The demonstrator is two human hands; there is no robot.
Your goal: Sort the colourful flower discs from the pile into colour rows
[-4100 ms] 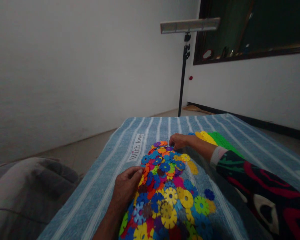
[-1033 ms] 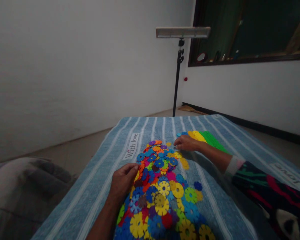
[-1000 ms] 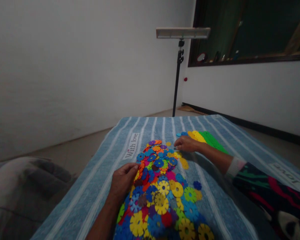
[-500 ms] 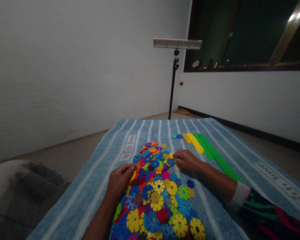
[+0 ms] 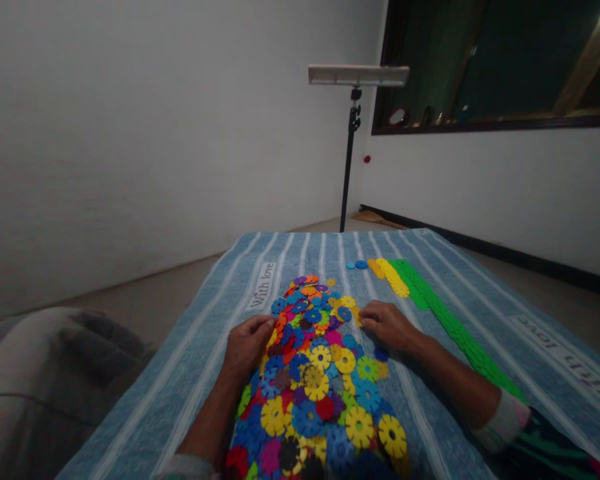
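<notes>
A long heap of notched, flower-shaped plastic discs (image 5: 321, 358) in many colours runs down the middle of the cloth. My right hand (image 5: 391, 325) is at the heap's right edge, its thumb and fingers closed on a yellow disc (image 5: 357, 316). At the left edge, my left hand (image 5: 247, 347) rests with thumb and forefinger pressed together; whatever is between them is hidden. Right of the heap lie overlapping rows of green discs (image 5: 457, 330) and yellow discs (image 5: 394, 279), with a short orange row (image 5: 375, 268) and a blue disc (image 5: 361, 265) beside them.
A blue striped cloth (image 5: 205, 333) covers the table. Behind its far edge stands a lamp panel on a black stand (image 5: 349, 167). Grey fabric (image 5: 55, 380) is draped at the lower left. A dark window (image 5: 505, 60) is at the upper right.
My right hand has drawn slightly right, away from the heap, with the yellow disc at its fingertips. My left hand stays by the left edge. The camera view has shifted a little.
</notes>
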